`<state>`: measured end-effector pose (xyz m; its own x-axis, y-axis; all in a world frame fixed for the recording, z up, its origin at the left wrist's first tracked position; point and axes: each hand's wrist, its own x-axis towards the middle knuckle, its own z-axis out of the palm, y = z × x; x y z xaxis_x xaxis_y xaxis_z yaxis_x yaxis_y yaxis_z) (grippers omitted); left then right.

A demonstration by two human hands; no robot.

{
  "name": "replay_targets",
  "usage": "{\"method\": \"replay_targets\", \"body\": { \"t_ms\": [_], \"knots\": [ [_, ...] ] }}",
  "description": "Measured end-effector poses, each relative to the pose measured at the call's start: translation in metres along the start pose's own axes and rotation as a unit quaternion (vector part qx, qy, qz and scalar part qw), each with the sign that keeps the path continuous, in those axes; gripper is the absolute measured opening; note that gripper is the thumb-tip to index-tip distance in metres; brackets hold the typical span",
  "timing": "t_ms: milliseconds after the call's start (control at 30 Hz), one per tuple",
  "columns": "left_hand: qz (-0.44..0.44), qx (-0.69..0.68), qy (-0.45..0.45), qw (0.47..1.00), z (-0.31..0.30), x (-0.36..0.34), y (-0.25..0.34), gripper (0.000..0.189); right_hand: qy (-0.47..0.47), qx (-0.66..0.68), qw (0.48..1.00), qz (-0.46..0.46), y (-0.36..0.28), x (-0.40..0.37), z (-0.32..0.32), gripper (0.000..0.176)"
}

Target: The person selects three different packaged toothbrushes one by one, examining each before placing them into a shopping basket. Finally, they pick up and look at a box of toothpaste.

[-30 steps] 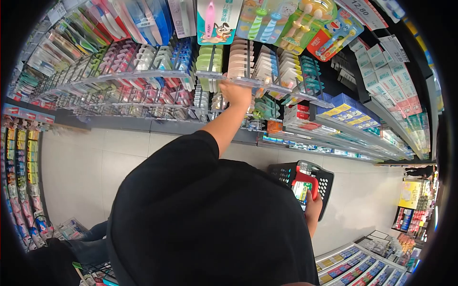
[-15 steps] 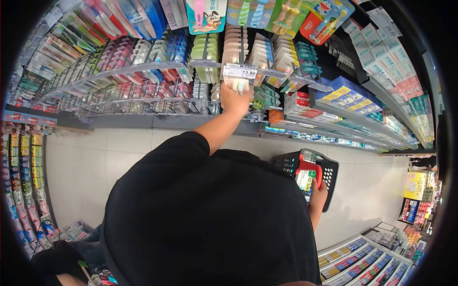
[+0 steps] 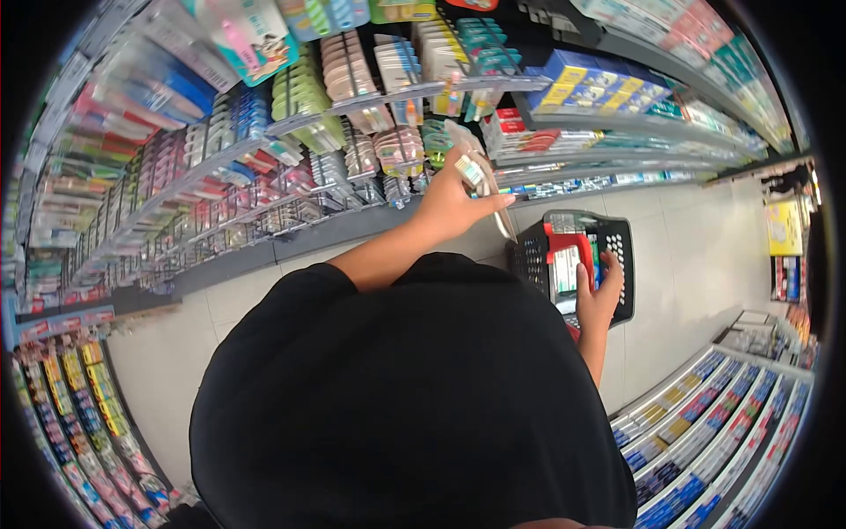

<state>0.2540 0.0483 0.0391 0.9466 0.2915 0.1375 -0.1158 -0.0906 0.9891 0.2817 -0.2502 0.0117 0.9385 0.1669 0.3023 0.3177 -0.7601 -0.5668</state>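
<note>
A clear, pale blister package (image 3: 474,167) with a white label is pinched in my left hand (image 3: 445,201), between the shelf front and the basket, tilted and partly blurred. My right hand (image 3: 599,291) is over the black basket (image 3: 624,256), its thumb and fingers spread apart around nothing. The basket's red handle (image 3: 564,236) runs close to that hand; where it passes behind the fingers is hidden. Inside the basket lies a white and green package (image 3: 567,271).
Rows of hanging toothbrush packs (image 3: 351,75) fill the shelf ahead. Blue and yellow boxes (image 3: 599,84) stand on a shelf at the upper right. Another display (image 3: 705,432) is at the lower right, with tiled floor (image 3: 674,264) between.
My left hand has come away from the shelf, moving right and down towards the basket with the package. My right hand's fingers have spread from the red handle. The view has turned.
</note>
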Motion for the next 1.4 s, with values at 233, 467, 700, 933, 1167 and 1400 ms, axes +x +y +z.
{"method": "replay_targets", "body": {
  "t_ms": [233, 467, 700, 933, 1167, 1400],
  "knots": [
    [-0.049, -0.057, -0.162, 0.984, 0.041, 0.006, 0.062, 0.075, -0.296, 0.552, 0.779, 0.007, -0.061, -0.009, 0.0, 0.111],
    [-0.083, -0.041, -0.252, 0.963, 0.063, 0.011, 0.056, 0.076, -0.256, 0.665, 0.677, 0.181, -0.076, -0.018, -0.012, 0.082],
    [0.045, 0.03, -0.361, 0.931, 0.073, 0.014, 0.065, 0.048, -0.168, 0.776, 0.563, 0.229, -0.077, -0.018, -0.029, 0.095],
    [0.112, 0.074, -0.348, 0.928, 0.077, 0.025, 0.072, 0.029, -0.159, 0.76, 0.59, 0.221, -0.072, -0.007, -0.027, 0.106],
    [-0.069, -0.084, -0.369, 0.923, 0.083, 0.034, 0.077, 0.026, -0.206, 0.774, 0.572, 0.18, -0.07, 0.012, -0.034, 0.105],
    [-0.111, -0.204, -0.315, 0.92, 0.077, 0.047, 0.076, 0.019, -0.238, 0.697, 0.659, 0.151, -0.072, 0.025, -0.045, 0.062]
  ]
}}
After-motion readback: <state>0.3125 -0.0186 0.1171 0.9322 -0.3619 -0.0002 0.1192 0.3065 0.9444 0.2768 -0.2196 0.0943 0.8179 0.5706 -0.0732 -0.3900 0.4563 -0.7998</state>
